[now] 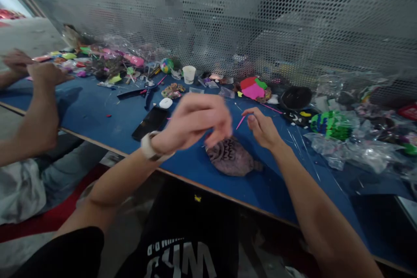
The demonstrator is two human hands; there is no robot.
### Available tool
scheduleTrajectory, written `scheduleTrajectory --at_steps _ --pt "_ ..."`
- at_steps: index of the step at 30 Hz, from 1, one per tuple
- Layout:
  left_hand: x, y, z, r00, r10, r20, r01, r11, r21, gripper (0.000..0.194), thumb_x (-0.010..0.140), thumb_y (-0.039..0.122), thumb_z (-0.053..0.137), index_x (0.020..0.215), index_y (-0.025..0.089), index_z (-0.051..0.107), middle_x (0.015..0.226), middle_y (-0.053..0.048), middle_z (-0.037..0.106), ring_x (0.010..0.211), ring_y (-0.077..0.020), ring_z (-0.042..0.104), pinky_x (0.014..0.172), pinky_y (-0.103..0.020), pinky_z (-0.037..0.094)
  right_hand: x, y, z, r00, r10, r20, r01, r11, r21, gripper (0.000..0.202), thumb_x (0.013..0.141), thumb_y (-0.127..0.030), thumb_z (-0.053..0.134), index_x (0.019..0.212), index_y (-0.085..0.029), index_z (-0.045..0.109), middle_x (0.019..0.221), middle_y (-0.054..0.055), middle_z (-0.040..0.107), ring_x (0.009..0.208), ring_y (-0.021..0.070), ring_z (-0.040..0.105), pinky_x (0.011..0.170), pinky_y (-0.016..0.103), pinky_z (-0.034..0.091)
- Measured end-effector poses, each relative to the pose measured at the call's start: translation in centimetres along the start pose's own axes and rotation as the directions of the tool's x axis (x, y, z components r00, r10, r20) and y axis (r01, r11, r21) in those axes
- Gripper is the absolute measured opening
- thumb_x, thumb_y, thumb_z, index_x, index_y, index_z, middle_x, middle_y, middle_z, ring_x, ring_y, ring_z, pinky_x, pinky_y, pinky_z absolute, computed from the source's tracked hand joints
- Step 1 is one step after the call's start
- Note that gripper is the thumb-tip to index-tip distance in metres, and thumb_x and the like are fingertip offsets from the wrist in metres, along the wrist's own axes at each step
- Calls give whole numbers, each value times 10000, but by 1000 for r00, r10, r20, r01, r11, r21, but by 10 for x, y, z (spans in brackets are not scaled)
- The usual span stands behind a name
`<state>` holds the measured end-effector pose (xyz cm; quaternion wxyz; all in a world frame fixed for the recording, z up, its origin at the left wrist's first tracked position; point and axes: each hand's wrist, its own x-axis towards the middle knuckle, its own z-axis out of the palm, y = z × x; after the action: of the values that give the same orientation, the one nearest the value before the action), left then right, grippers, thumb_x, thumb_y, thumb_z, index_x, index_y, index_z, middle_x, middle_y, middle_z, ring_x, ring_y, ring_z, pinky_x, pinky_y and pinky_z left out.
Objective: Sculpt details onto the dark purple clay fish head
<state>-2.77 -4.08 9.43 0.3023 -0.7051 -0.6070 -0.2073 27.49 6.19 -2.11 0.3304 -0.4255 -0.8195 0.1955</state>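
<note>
A grey-brown clay piece shaped like a fish (pixel 235 160), with dark scalloped and curved marks pressed into its left part, lies flat on the blue table (pixel 182 160). My left hand (pixel 198 119), with a pale watch band at the wrist, hovers over the left end of that piece. Its fingers curl downward but are blurred by motion, so anything in them is hidden. To the right and slightly beyond the piece, my right hand (pixel 262 128) pinches a thin pink stick (pixel 240 122) between thumb and forefinger, its tip pointing down toward the table.
A black phone (pixel 150 122), white case (pixel 166 103), blue-handled pliers (pixel 148 93) and paper cup (pixel 189 74) lie left. Coloured clay pieces (pixel 254 88) and plastic bags (pixel 348 150) line the back and right. Another person's hands (pixel 45 71) work at far left. A perforated metal panel (pixel 228 17) stands behind.
</note>
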Motion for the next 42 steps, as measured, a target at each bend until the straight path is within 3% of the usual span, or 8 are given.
scheduleTrajectory --at_steps 3,6,11,16,24,30,34,42 --pt "12 40 51 964 266 19 -188 729 -658 199 1127 175 667 994 246 797 782 14 776 702 -158 791 896 -348 741 0 -8 3 1000 -4 -31 4 1000 -10 512 1159 -746 430 1300 -307 651 635 -26 578 540 262 584 628 416 428" --pt "17 49 101 909 407 -88 -248 357 -901 215 1021 93 684 1171 236 738 1118 -86 817 915 -196 803 858 -372 683 -2 -17 10 997 -67 -47 70 996 48 435 1171 -545 507 1523 -294 553 827 29 700 679 285 683 695 459 542" --pt "-5 51 136 813 565 -142 -463 478 -746 358 1021 132 685 1361 241 654 1403 -172 733 1264 -322 758 1055 -500 651 -8 -29 28 985 -140 -99 159 961 227 759 1077 -357 626 1774 -371 325 1439 140 662 1040 291 750 897 520 686" --pt "-19 53 132 818 552 -162 -500 542 -676 338 1112 218 659 1445 191 616 1417 -186 730 1396 -336 712 1140 -495 620 -8 -40 42 966 -169 -197 231 906 355 828 996 -287 703 1733 -460 365 1685 94 567 1464 339 679 1162 566 659" --pt "-24 65 133 855 493 -160 -456 567 -686 318 1144 281 642 1445 180 636 1382 -164 764 1367 -309 730 1164 -463 599 -8 -52 46 985 -111 -131 166 812 559 783 839 -172 752 1565 -369 537 1515 58 749 1482 321 699 1310 589 563" --pt "-21 54 144 925 326 -197 -365 611 -703 238 1201 407 617 1239 178 670 1176 -120 794 1157 -255 777 979 -372 627 -3 -49 44 979 107 -171 28 767 641 512 974 -652 836 1344 -310 741 1311 87 838 1223 306 803 1033 472 687" --pt "-18 47 148 931 291 -221 -358 599 -717 316 1220 483 575 1142 190 663 1015 -69 765 973 -209 759 853 -318 587 2 -46 38 980 199 -12 -140 731 668 569 935 -829 824 982 -263 793 971 66 842 863 255 801 770 407 684" --pt "-20 48 152 912 296 -284 -403 518 -755 207 1213 356 605 1270 170 677 1105 -89 777 1020 -201 774 847 -304 598 1 -46 31 980 198 23 -159 705 691 678 823 -700 1010 1265 -282 710 950 20 830 867 226 796 883 409 682"
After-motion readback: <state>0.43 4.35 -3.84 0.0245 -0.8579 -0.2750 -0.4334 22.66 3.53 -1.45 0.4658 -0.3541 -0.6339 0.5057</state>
